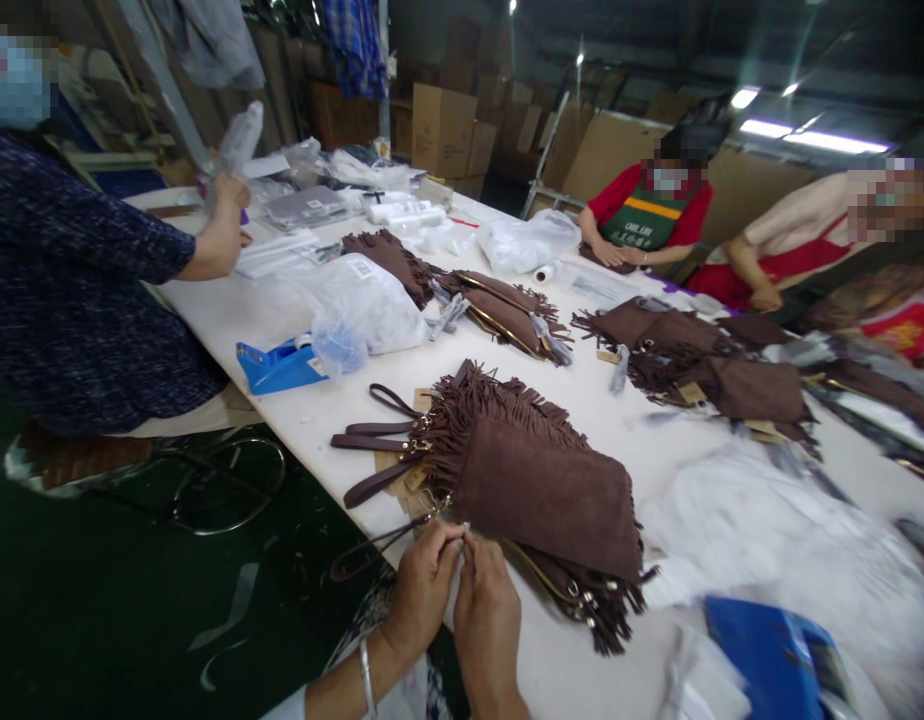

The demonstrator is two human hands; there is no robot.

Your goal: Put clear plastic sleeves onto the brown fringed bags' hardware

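My left hand (424, 585) and my right hand (486, 610) meet at the near table edge, fingertips pinched together on something small and pale that I cannot make out. Just beyond them lies a stack of brown fringed suede pouches (541, 480) with brown wrist straps (376, 440) and gold clasps trailing left. A thin strap loop (364, 555) hangs off the table edge beside my left hand, which wears a silver bangle.
A long white table (229, 310) carries more fringed pouches (507, 310), clear plastic bags (357, 310), a blue tape dispenser (278, 365) and another blue object (769, 655). A person in dark blue stands left holding a bag; two seated people work at the far right. Cardboard boxes (447, 130) stand behind.
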